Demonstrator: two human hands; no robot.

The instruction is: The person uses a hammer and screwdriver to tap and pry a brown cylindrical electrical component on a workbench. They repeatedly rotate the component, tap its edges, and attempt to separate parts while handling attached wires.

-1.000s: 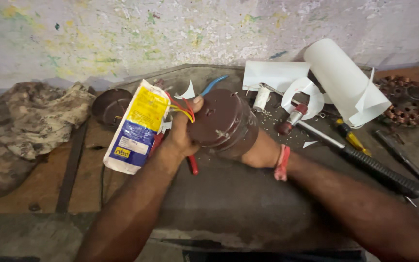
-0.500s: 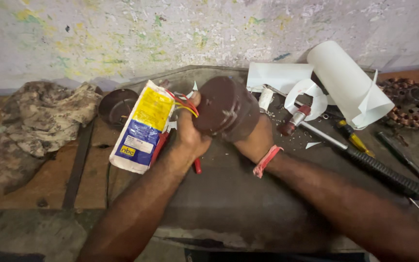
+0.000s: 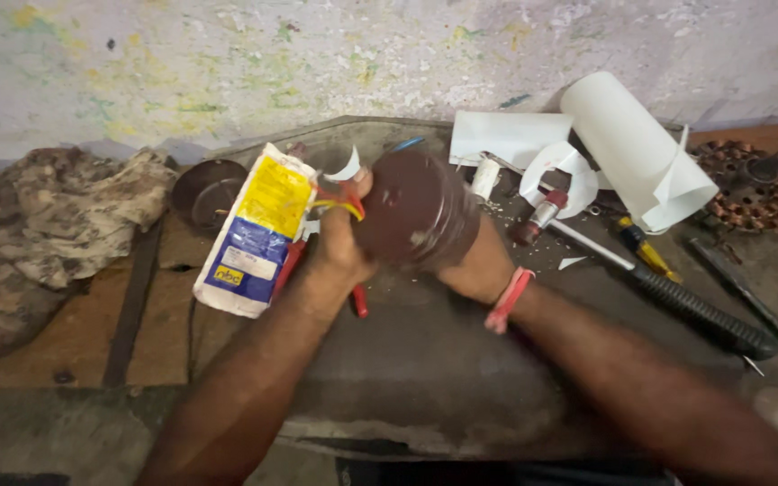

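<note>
Both my hands hold a dark brown round motor housing [image 3: 416,209] above a dark metal work slab [image 3: 425,378]. My left hand [image 3: 339,247] grips its left edge, where red and yellow wires [image 3: 339,205] come out by my thumb. My right hand [image 3: 479,265] cups the housing from below and the right; a pink band is on that wrist. The housing's flat round face tilts toward me.
A yellow, white and blue packet [image 3: 254,232] lies left of my hands, a dark round cap [image 3: 204,191] behind it. A camouflage cloth [image 3: 51,225] is at far left. White paper rolls [image 3: 628,148], a hammer [image 3: 668,288], screwdrivers and a copper-wound stator [image 3: 747,184] lie at right.
The housing has been lifted and turned, so its flat face now tilts up toward me. Both hands kept their hold and shifted slightly upward.
</note>
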